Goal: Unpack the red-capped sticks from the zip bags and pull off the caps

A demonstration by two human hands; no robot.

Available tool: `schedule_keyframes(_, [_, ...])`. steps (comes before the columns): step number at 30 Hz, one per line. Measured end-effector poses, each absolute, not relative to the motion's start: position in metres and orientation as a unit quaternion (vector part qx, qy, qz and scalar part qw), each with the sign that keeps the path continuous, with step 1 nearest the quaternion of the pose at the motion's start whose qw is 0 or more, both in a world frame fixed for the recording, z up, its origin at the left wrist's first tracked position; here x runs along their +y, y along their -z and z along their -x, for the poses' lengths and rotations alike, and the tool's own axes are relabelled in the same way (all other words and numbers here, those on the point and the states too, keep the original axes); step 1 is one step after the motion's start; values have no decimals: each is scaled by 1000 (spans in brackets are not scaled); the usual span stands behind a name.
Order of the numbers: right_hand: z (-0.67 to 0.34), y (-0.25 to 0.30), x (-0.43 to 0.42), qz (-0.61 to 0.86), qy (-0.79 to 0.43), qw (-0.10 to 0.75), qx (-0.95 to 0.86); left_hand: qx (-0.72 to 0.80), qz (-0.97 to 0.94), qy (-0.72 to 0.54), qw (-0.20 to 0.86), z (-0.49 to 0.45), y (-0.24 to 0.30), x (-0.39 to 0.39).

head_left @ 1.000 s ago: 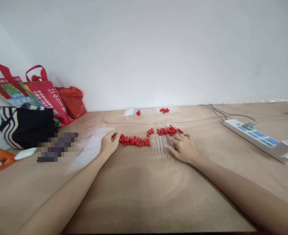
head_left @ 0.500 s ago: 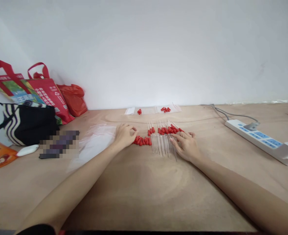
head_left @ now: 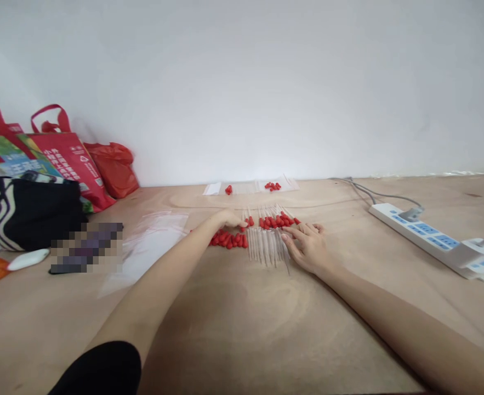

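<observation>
My left hand (head_left: 229, 218) reaches over a heap of red bulb-shaped caps (head_left: 227, 239), fingers pinched at a red cap (head_left: 244, 226) near the back row. My right hand (head_left: 307, 247) rests beside a row of thin clear tubes (head_left: 266, 247); its thumb and index finger close at the upper end of a slanting tube (head_left: 288, 265). Behind the row lie more tubes with red caps at their near ends (head_left: 278, 220). The left palm and part of the heap are hidden by the forearm.
Clear plastic bags (head_left: 155, 241) lie at left beside a blurred dark object (head_left: 87, 247) and a white case (head_left: 28, 259). Packed red caps (head_left: 272, 186) are by the wall. A power strip (head_left: 431, 236) lies right; shopping bags (head_left: 75, 164) and a black bag (head_left: 48, 208) stand left.
My left hand has moved right and forward, from the left end of the red heap to the caps behind it. My right hand stays by the tubes. The whole view has shifted slightly.
</observation>
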State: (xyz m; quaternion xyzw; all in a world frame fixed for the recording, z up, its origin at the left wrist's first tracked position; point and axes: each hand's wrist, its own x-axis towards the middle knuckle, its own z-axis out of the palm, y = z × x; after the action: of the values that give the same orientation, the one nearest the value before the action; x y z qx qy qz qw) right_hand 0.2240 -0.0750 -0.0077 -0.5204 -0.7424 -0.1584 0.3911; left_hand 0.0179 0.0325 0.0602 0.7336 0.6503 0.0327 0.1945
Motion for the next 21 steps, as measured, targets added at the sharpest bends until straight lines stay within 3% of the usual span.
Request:
schedule_keyframes(4, [-224,7,-75,518,155,397,-741,657,-734,-63,159,2,-67,37])
schedule_keyframes(10, [-224,9,-75,518,142,400,-743,655,-726,-207,2,27,-65,3])
schedule_keyframes(13, [-223,8,-76,498,143,401,-755,514,-798,-308,-71,25,-45,-33])
schedule_keyframes(17, [-219,2,-84,433,171,368,-805,365,-870,-319,-93,20,-16,-68])
schedule_keyframes(21, [-210,-4,-92,370,199,349,-838,320,-886,-324,-86,19,-6,-76])
